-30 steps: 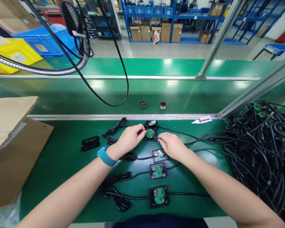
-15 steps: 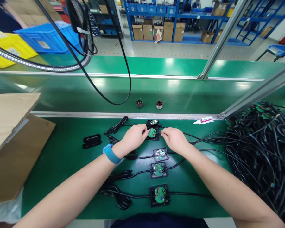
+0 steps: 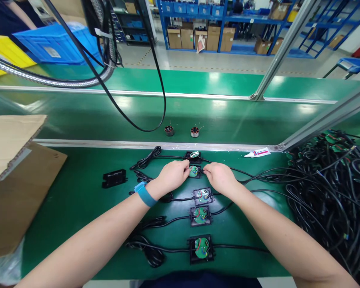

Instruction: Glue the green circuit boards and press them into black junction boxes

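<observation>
A round green circuit board (image 3: 194, 171) sits in a black plastic housing, second from the back in a column of several such housings. My left hand (image 3: 174, 176), with a blue wristband, pinches the board's left edge. On the other side, my right hand (image 3: 220, 178) is closed on the black cable where it leaves the housing; its fingertips partly hide it. Just behind is another housing (image 3: 192, 157) with a tilted board. Nearer me lie more boards in housings, one with a pale board (image 3: 203, 195) and two with green boards (image 3: 201, 215), (image 3: 202, 248).
A black cover (image 3: 114, 178) lies at left, near a cardboard box (image 3: 21, 200). Tangled black cables (image 3: 327, 200) heap up at right. A white tube (image 3: 258, 152) and two round coil parts (image 3: 169, 131), (image 3: 195, 132) lie farther back. A cable loop (image 3: 165, 96) hangs overhead.
My left hand has shifted slightly right and covers more of the board's left side. The board sits a little lower and farther right in view. My right hand has barely moved.
</observation>
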Tool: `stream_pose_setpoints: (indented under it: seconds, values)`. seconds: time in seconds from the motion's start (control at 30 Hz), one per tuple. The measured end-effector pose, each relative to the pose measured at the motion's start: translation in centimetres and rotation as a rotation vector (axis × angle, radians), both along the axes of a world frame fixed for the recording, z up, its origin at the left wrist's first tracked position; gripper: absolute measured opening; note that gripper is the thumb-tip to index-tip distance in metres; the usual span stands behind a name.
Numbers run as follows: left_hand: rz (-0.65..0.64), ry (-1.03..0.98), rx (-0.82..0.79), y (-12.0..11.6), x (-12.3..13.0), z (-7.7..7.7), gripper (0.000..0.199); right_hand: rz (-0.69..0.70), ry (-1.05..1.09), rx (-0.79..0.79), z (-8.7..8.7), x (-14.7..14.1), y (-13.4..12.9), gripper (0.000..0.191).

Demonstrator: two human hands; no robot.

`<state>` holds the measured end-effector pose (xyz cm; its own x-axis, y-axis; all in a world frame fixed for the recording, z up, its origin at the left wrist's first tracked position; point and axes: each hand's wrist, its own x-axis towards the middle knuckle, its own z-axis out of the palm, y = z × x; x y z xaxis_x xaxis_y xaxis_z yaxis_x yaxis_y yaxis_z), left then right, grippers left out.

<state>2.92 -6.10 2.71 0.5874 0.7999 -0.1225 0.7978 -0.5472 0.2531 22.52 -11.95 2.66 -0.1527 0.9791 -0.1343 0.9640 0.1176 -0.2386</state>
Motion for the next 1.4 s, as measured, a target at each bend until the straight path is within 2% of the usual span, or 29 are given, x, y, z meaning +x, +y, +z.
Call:
stream_pose_setpoints:
  seconds: [0.47, 0.6, 0.77, 0.87, 0.93, 1.0, 1.07, 1.13, 1.23, 1.3, 1.4]
  values:
    - [0.060, 0.113, -0.044, 0.3, 1.3, -0.5, 0.026, -0.016, -0.033, -0.035, -0.1, -0.5, 0.7, 0.027]
    - [0.132, 0.099, -0.073, 0.0, 1.5, -0.7, 0.025, 0.037, -0.009, -0.007, -0.4, -0.5, 0.5, 0.022]
    - [0.194, 0.085, -0.066, -0.7, 1.8, -0.9, 0.024, 0.141, -0.093, 0.053, -0.9, -0.4, 0.2, 0.024]
    - [0.200, 0.079, -0.051, -0.9, 1.8, -1.2, 0.024, 0.122, -0.044, 0.067, -1.1, -0.3, 0.3, 0.023]
    - [0.204, 0.074, -0.050, -1.0, 1.7, -1.3, 0.025, 0.046, 0.051, 0.009, -0.9, -0.2, 0.6, 0.025]
    - [0.210, 0.068, -0.048, -1.0, 1.7, -1.5, 0.025, -0.032, 0.137, -0.125, -0.7, -0.1, 1.0, 0.031]
    - [0.210, 0.061, -0.042, -1.0, 1.7, -1.5, 0.025, -0.064, 0.198, -0.229, -0.4, 0.1, 1.4, 0.026]
    - [0.206, 0.054, -0.037, -1.1, 1.6, -1.6, 0.024, -0.033, 0.220, -0.205, -0.1, 0.1, 1.6, 0.014]
    - [0.195, 0.044, -0.042, -1.1, 1.6, -1.6, 0.024, 0.080, 0.069, -0.095, 0.4, -0.1, 1.6, 0.016]
    - [0.194, 0.037, -0.052, -1.1, 1.6, -1.5, 0.024, 0.135, -0.041, -0.078, 0.5, -0.2, 1.6, 0.019]
    - [0.200, 0.029, -0.073, -1.1, 1.6, -1.4, 0.023, 0.137, 0.028, -0.077, 0.3, 0.0, 1.6, 0.021]
